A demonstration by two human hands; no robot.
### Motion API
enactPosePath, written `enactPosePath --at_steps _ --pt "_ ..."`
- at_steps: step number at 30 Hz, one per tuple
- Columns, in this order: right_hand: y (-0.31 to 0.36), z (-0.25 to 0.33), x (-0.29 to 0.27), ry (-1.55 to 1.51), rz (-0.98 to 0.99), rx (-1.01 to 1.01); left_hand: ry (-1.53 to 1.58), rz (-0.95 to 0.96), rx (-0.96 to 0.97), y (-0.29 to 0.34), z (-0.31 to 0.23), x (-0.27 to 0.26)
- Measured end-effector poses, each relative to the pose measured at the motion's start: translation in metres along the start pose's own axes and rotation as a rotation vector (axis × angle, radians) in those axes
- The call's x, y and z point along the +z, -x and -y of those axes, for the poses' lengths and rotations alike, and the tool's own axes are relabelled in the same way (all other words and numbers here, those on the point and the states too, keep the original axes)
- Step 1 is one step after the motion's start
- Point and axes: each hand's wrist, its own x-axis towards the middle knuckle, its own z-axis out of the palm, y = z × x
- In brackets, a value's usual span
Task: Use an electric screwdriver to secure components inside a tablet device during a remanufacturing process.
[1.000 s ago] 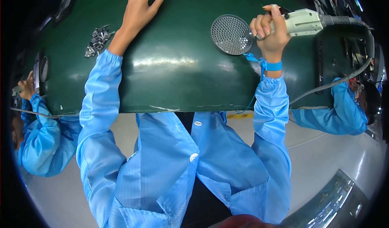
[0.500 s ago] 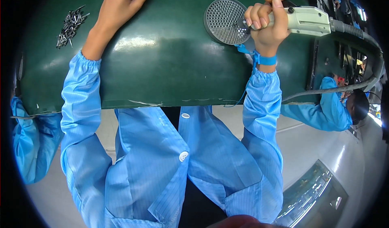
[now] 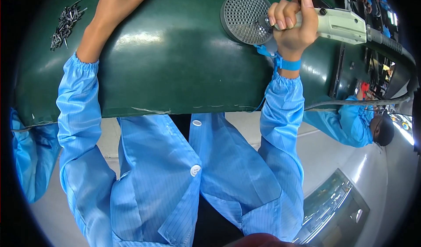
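Observation:
My right hand is wrapped round the front part of a pale green hand-held tool, whose ribbed grey hose leads off to the right. Next to my fingers, at the tool's front end, is a round grey perforated disc with a raised rim. Whether the disc is fixed to the tool I cannot tell. At the upper edge, my left hand is stretched out over the green table, thumb apart; its fingertips are out of the picture. A small heap of dark, thin metallic parts lies left of it.
The green tabletop ends in a worn edge near my lap. A blue band with a cord circles my right wrist. People in blue sleeves sit on both sides, one arm at right. A grey cable runs along the right.
My left hand has shifted slightly up and left in the picture, so less of its fingers shows. The whole view has moved a little. My right hand keeps its hold on the tool.

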Motion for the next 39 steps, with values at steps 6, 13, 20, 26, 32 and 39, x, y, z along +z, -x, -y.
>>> enactPosePath --at_steps 6,13,20,26,32,39 --pt "0.0 -0.004 -0.002 0.042 0.011 -0.006 0.002 0.006 -0.002 0.0 -0.002 0.0" --pt "0.005 0.009 0.02 0.009 -0.101 0.026 -0.008 0.006 -0.057 -0.006 -0.01 0.0" --pt "-0.012 -0.001 0.012 -0.799 0.2 -0.249 0.004 -0.068 -0.107 -0.084 -0.016 0.029" --pt "-0.002 0.037 0.005 -0.023 -0.052 -0.092 -0.084 0.049 -0.446 -0.211 0.068 0.097" --pt "-0.005 0.031 -0.004 0.027 -0.03 -0.07 -0.015 0.502 -0.427 -0.261 0.129 0.173" --pt "-0.004 0.032 -0.024 0.051 -0.092 -0.092 0.397 0.539 -0.505 -0.276 0.091 0.207"
